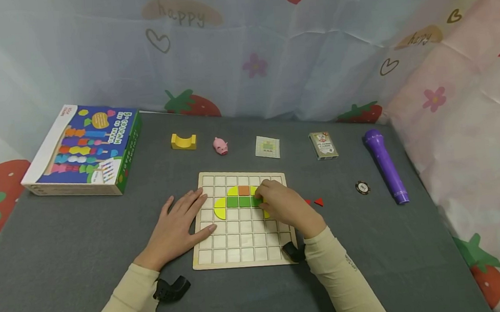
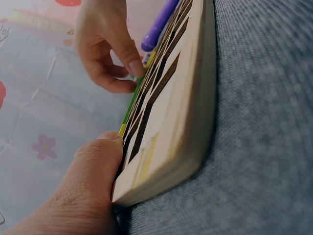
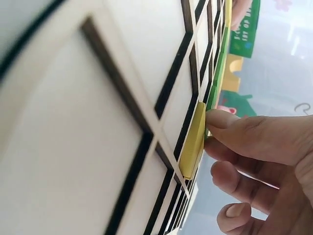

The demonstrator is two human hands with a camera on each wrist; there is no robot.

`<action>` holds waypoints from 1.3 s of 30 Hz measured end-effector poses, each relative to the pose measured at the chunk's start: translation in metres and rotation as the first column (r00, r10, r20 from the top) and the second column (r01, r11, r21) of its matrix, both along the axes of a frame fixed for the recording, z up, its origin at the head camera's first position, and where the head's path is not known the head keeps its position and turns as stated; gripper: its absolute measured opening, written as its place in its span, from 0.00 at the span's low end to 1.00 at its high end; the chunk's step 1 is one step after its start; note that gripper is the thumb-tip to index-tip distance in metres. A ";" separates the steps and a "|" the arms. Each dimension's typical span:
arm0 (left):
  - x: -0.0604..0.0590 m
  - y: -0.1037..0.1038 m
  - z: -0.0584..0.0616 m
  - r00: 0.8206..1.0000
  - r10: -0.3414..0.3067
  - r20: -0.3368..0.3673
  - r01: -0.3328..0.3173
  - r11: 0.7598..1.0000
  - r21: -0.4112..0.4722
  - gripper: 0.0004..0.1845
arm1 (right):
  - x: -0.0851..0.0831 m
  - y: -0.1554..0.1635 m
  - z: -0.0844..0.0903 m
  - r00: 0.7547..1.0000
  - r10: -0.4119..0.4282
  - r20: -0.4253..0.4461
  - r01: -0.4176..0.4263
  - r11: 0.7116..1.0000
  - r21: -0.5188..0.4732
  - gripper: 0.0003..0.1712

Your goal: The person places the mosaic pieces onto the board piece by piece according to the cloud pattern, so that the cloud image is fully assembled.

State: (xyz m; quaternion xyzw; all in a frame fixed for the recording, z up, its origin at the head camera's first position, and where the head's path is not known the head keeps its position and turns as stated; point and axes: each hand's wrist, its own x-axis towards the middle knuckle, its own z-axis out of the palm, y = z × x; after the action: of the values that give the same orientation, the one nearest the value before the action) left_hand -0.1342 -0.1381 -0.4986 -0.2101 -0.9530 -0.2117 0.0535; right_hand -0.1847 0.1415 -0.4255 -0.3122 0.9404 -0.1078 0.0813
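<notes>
A wooden grid board [image 1: 247, 254] lies on the table, holding yellow quarter-circle pieces [image 1: 220, 213], green square tiles [image 1: 232, 202] and an orange square tile [image 1: 244, 190]. My left hand [image 1: 177, 220] rests with spread fingers along the board's left edge, its thumb [image 2: 95, 164] on the rim in the left wrist view. Over the upper right of the pattern, my right hand [image 1: 286, 204] pinches a green tile at board level between thumb and forefinger; the fingers mostly hide it. Close by these fingertips in the right wrist view sits a yellow piece [image 3: 193, 144].
Red triangular pieces [image 1: 319, 202] lie right of the board. Behind it stand a yellow arch block [image 1: 184, 142], a pink pig figure [image 1: 220, 146], a pattern card [image 1: 267, 147] and a playing-card box [image 1: 323, 145]. A purple microphone-shaped toy [image 1: 386, 165], a round chip [image 1: 362, 188] and a game box [image 1: 86, 149] flank them.
</notes>
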 end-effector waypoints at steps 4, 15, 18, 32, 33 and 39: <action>0.000 0.001 -0.001 1.000 -0.002 0.003 0.002 1.000 0.000 0.44 | 0.000 0.012 0.003 1.000 -0.020 -0.004 0.019 0.998 -0.052 0.11; 0.000 0.000 0.000 1.000 0.006 -0.008 -0.006 1.000 0.000 0.44 | 0.003 0.070 0.015 0.962 -0.243 0.125 0.254 0.964 -0.082 0.14; 0.000 0.000 0.000 1.000 0.006 -0.004 -0.006 1.000 0.004 0.44 | 0.003 0.082 0.013 0.953 -0.272 0.133 0.279 0.959 -0.043 0.14; 0.000 0.001 -0.001 1.000 0.005 0.005 -0.006 1.000 0.004 0.44 | 0.000 0.099 -0.004 0.953 -0.274 0.132 0.281 0.959 -0.044 0.09; 0.000 0.001 -0.001 1.000 0.005 0.008 -0.005 1.000 0.004 0.44 | -0.001 0.100 -0.005 0.952 -0.278 0.126 0.286 0.957 -0.048 0.09; 0.000 0.000 -0.001 1.000 0.005 0.019 -0.005 1.000 -0.002 0.44 | 0.000 0.101 -0.006 0.940 -0.331 0.083 0.334 0.942 -0.034 0.09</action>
State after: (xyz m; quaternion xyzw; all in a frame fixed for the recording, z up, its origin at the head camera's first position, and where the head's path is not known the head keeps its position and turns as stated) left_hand -0.1345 -0.1382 -0.4992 -0.2057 -0.9542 -0.2127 0.0447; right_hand -0.1847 0.2424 -0.4315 -0.1465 0.9730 -0.1541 0.0904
